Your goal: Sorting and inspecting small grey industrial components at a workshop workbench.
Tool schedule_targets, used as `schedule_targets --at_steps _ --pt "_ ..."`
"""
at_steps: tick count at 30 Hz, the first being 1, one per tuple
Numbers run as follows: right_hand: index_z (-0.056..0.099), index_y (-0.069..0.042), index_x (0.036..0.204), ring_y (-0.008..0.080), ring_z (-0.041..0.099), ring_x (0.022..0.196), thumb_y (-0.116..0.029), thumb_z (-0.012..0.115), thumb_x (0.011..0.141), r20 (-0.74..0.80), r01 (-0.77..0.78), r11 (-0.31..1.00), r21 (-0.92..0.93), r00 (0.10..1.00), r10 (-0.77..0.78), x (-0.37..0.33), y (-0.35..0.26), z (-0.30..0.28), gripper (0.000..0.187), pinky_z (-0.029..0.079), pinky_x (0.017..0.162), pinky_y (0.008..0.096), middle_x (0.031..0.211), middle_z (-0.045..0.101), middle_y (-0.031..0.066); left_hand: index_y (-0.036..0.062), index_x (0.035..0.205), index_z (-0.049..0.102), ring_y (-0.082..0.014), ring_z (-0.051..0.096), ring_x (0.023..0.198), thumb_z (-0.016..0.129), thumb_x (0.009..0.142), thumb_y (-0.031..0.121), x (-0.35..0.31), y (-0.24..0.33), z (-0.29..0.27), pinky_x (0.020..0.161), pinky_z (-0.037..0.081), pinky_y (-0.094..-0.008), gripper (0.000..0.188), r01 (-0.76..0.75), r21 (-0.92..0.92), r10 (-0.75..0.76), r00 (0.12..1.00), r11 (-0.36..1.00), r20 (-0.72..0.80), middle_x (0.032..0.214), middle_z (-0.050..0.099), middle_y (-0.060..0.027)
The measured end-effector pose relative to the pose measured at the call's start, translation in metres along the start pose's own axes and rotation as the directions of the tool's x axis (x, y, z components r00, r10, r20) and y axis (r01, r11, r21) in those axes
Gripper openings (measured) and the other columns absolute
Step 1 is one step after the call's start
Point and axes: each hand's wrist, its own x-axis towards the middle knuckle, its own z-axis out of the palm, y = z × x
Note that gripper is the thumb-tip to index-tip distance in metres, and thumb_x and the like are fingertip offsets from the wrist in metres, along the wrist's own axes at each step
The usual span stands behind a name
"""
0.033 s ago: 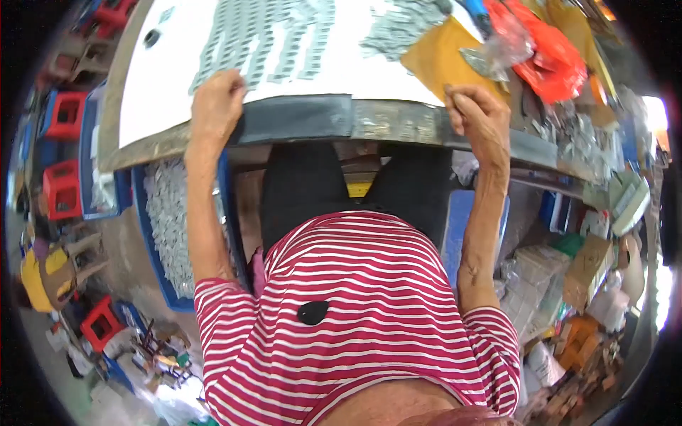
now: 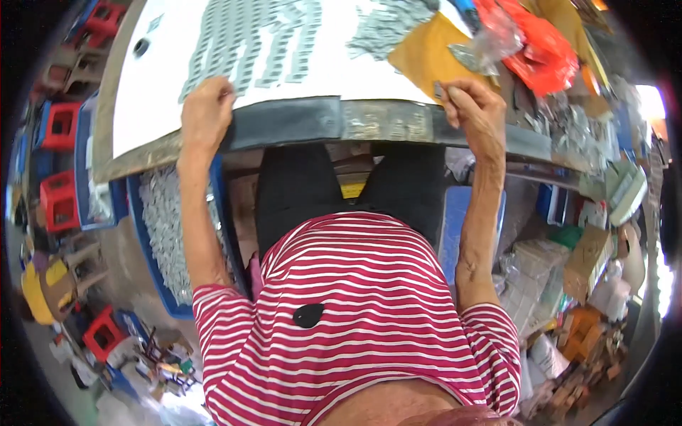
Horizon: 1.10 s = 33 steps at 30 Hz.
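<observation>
My left hand (image 2: 204, 117) is over the table's near edge, at the lower end of the rows of flat grey pieces (image 2: 231, 42) on a white sheet (image 2: 153, 106). Its thumb and fingers are closed in a pinch; what they hold, if anything, is too small to make out. Over the near corner of a yellow-brown sheet (image 2: 420, 60), my right hand (image 2: 477, 113) pinches a small flat grey piece (image 2: 438, 90) between thumb and forefinger. A loose heap of similar grey pieces (image 2: 387, 30) lies beyond that sheet, to its left.
A dark ring-shaped thing (image 2: 141, 47) lies at the sheet's left. Red and clear plastic bags (image 2: 540, 60) crowd the table's right. Below the table edge, a blue bin (image 2: 158, 277) of grey pieces stands by my left arm. Red stools (image 2: 60, 128) are farther left.
The whole view has shifted slightly, with the table moving left in it. The grey piece at my right fingertips shows more plainly. Both hands keep their pinched shape.
</observation>
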Motion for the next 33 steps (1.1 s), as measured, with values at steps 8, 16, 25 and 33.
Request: schedule_targets --at_steps 8,16,25,33 --pt "0.06 0.003 0.085 0.016 0.057 0.059 -0.011 0.054 0.081 -0.037 0.145 0.794 -0.591 0.978 -0.206 0.022 0.028 -0.029 0.015 0.044 0.055 0.0273 0.068 0.059 0.009 -0.0017 0.085 0.057 -0.0298 0.057 0.069 0.057 0.073 -0.002 -0.009 0.034 -0.003 0.063 0.044 -0.0355 0.011 -0.016 -0.04 0.012 0.996 0.999 -0.088 0.081 0.058 -0.0152" --pt "0.059 0.0 0.081 0.0288 0.058 0.073 -0.01 0.056 0.077 0.156 0.373 0.556 -0.743 0.904 -0.399 0.033 0.038 -0.029 0.011 0.045 0.065 0.0354 0.077 0.058 0.0142 0.0021 0.083 0.056 -0.0303 0.055 0.07 0.058 0.074 -0.002 -0.012 0.064 0.013 0.064 0.043 -0.0365 0.01 -0.154 -0.122 0.141 0.984 0.98 -0.111 0.078 0.057 -0.0122" --pt "0.055 0.0 0.083 0.0324 0.055 0.074 -0.007 0.055 0.08 0.29 0.451 0.334 -0.827 0.853 -0.434 0.031 0.032 -0.021 0.008 0.043 0.063 0.0362 0.077 0.054 0.0151 0.0025 0.083 0.057 -0.0317 0.054 0.071 0.058 0.074 -0.001 -0.008 0.081 0.027 0.064 0.041 -0.0373 0.01 -0.217 -0.169 0.205 0.975 0.961 -0.085 0.077 0.056 -0.0117" --pt "0.054 0.0 0.082 0.0319 0.057 0.074 -0.01 0.051 0.08 0.144 0.324 0.476 -0.817 0.915 -0.376 0.033 0.034 -0.028 0.01 0.044 0.063 0.0393 0.077 0.057 0.0161 0.0015 0.083 0.057 -0.031 0.054 0.07 0.059 0.073 -0.002 -0.004 0.099 0.034 0.063 0.042 -0.037 0.011 -0.241 -0.206 0.23 0.97 0.948 -0.076 0.076 0.056 -0.0122"
